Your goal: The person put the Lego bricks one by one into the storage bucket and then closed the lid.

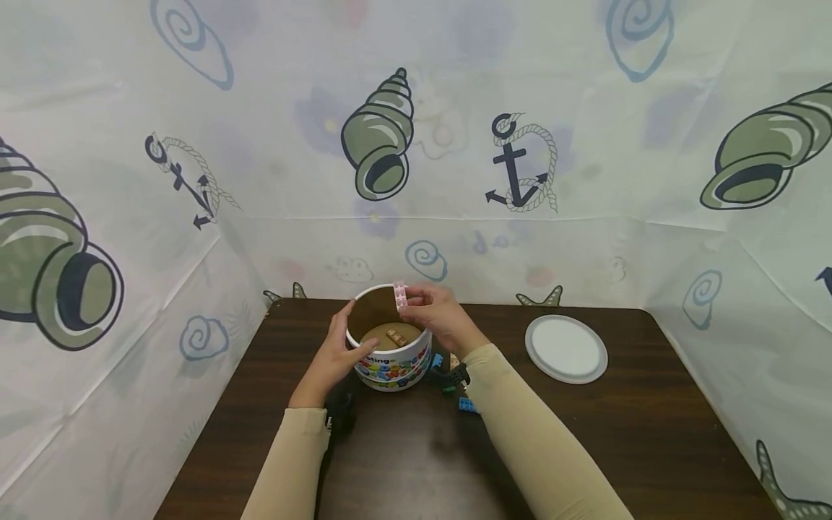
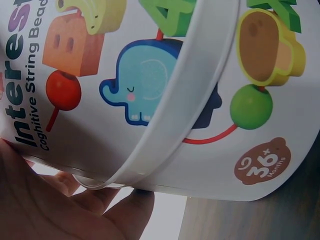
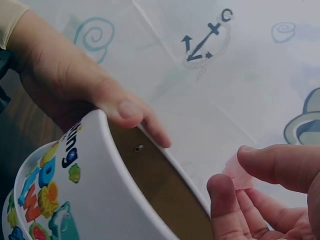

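Note:
A round white bucket (image 1: 390, 370) with colourful printed beads and a white rim stands on the table, tilted in the wrist views. My left hand (image 1: 333, 361) grips its left side, with the thumb over the rim. Between the thumb and fingers of my right hand (image 1: 445, 318) is a pink building brick (image 1: 399, 295), held over the bucket's back right rim. In the right wrist view the pink brick (image 3: 238, 172) is partly covered by the fingertips. Inside the bucket lies a tan brick (image 1: 396, 336) on the brown bottom.
A blue brick (image 1: 466, 404) and several other small bricks lie to the right of the bucket, partly hidden by my right forearm. Farther right a round white lid (image 1: 567, 349) lies on the dark wooden table (image 1: 650, 419). A printed sheet (image 1: 455, 253) hangs around the table.

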`<action>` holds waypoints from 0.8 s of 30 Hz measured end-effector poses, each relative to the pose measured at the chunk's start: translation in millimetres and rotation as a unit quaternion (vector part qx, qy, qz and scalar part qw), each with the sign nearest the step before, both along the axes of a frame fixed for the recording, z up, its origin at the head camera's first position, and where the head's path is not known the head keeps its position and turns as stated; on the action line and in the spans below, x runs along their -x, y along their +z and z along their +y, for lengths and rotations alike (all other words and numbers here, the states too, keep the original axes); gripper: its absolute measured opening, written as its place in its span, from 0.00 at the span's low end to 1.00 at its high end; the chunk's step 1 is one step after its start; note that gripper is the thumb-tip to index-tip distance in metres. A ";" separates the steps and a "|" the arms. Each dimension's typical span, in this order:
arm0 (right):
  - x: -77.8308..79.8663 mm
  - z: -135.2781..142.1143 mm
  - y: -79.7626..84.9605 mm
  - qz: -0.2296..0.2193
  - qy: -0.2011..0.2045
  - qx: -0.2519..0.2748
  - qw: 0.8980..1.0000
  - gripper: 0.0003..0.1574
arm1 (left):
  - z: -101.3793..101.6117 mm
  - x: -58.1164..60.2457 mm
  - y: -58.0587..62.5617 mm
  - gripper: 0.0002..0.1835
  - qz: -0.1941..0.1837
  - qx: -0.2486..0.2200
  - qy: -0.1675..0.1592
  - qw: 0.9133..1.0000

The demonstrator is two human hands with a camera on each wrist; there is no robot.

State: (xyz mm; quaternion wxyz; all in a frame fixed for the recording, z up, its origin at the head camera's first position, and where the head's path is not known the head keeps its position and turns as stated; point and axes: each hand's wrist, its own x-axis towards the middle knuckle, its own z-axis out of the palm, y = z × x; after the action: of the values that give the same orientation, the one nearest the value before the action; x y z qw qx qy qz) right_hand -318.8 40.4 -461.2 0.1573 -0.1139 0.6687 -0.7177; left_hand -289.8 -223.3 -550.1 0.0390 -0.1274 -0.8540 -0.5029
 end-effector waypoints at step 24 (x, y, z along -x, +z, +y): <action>-6.4 2.4 -1.0 0.003 0.005 -0.031 0.999 0.29 | -1.1 0.5 -0.2 0.58 0.003 -0.002 -0.008 1.000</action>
State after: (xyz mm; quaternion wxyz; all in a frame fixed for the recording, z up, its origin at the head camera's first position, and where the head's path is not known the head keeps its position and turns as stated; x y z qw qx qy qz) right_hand -312.4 42.8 -462.3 0.1628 -0.1144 0.6908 -0.6952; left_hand -290.2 -224.4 -550.3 0.0376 -0.1359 -0.8517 -0.5047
